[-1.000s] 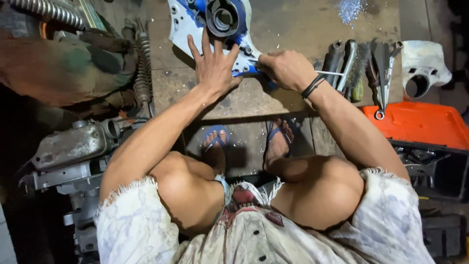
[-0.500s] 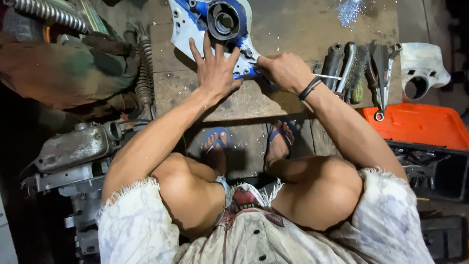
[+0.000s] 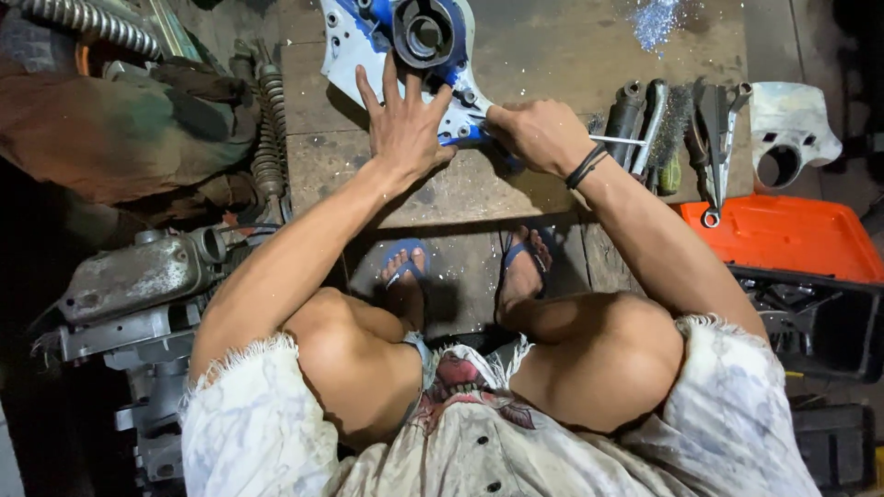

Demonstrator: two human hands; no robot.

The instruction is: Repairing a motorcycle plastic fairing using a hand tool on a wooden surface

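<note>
a: where is the left hand [image 3: 405,129] sitting?

b: it is lying open and flat, fingers spread, pressing on the near edge of the white and blue engine cover [image 3: 405,55] – that part is lying at the far edge of the wooden board [image 3: 442,193], left of its middle.

a: and the right hand [image 3: 539,133]?

b: it is closing in a fist around a thin metal tool [image 3: 619,141], whose shaft is sticking out toward the board's right side. the working end is hiding under the fist, so i cannot tell what it is touching; the fist is sitting against the cover's near right corner.

a: surroundings?

b: hand tools [image 3: 677,129] are lying in a row along the board's right edge, with a white casing [image 3: 792,133] beyond them. an orange toolbox lid [image 3: 783,241] is sitting off the near right corner. a coil spring [image 3: 270,129] is standing by the left edge – a grey engine block [image 3: 138,276] is lying nearer. two feet in blue sandals [image 3: 405,267] are resting just below the board's near edge.
</note>
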